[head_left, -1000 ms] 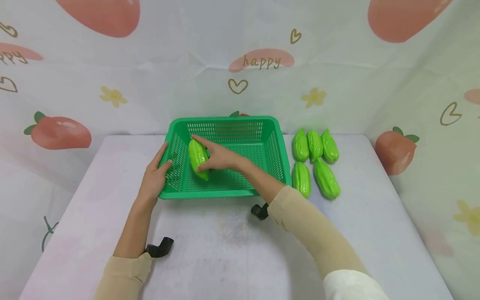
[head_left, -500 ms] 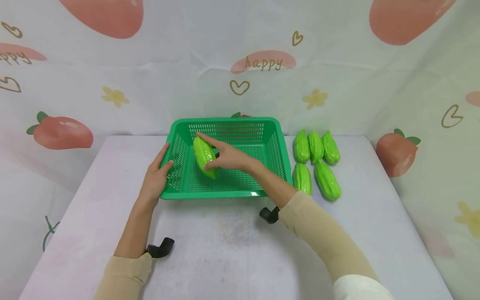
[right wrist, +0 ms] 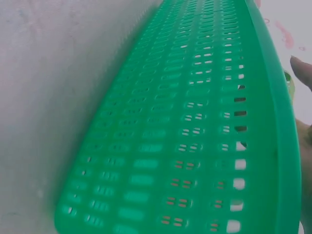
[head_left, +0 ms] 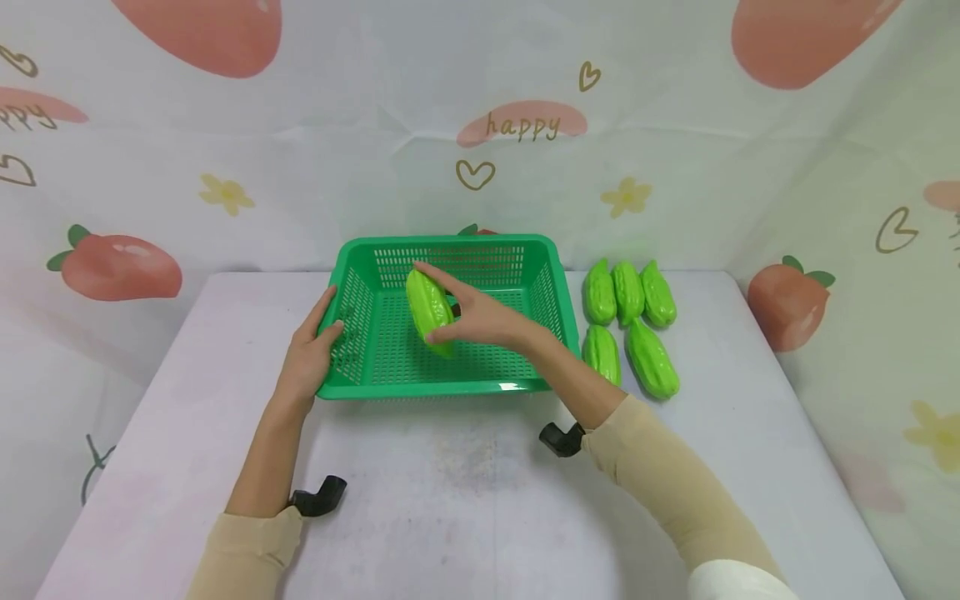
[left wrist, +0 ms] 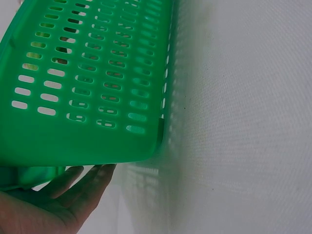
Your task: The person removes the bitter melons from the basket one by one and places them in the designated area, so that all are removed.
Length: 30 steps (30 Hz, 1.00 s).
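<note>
A green plastic basket [head_left: 420, 390] with slotted walls stands near the back of the table. At its left end my left hand [head_left: 306, 358] grips the rim; in the left wrist view the fingers [left wrist: 90, 187] lie against the basket's outside. Over the middle of the basket my right hand [head_left: 487, 318] holds a bright green, ridged bitter melon [head_left: 429, 308], thumb at its near end and a finger at its far end. The right wrist view mostly has the basket's near wall [right wrist: 161, 146], with part of the right hand at the edge.
Several more bitter melons [head_left: 628, 293] lie in two rows on the table right of the basket. Black wrist-worn pieces [head_left: 321, 497] stick out beside both sleeves. A patterned cloth [head_left: 525, 192] hangs behind the white table [head_left: 465, 517].
My right hand has moved a short way right with the bitter melon, from the basket's left part to over its middle. The left hand has stayed on the rim.
</note>
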### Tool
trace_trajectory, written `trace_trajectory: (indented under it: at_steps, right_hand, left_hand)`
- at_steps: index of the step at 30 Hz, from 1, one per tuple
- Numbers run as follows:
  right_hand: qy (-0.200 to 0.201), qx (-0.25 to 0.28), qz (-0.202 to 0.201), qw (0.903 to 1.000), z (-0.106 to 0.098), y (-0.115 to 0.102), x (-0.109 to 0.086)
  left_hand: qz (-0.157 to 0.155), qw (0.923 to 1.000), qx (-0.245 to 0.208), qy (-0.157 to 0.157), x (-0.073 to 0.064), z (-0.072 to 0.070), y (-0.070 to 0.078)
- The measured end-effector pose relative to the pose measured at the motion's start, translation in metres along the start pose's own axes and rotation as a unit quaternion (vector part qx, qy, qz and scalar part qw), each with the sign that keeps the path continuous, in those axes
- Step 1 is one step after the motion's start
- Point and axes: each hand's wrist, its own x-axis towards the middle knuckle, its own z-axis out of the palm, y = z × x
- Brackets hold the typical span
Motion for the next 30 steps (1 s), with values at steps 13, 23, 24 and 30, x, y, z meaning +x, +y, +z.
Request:
trace_trajectory:
  at_steps: [13,23,24,30]
  right_hand:
    - [0.016,-0.012,-0.035,0.9992,-0.019,0.009,-0.02]
    - [0.045,-0.01,-0.041,0.9981,-0.03,0.012,-0.037]
    - [0.048,-0.012,-0.042,0.9979,-0.031,0.012,-0.039]
    - [0.069,-0.025,-0.035,0.9967,-0.04,0.012,-0.05]
  left_hand:
    - [-0.005,1.0,0.002,0.001,-0.001,-0.001,0.002]
    - [0.002,1.0,-0.001,0.0,-0.001,-0.001,0.001]
    - [0.002,1.0,-0.002,0.0,-0.001,-0.001,0.0]
    - [0.001,1.0,-0.005,0.0,-0.001,0.0,0.0]
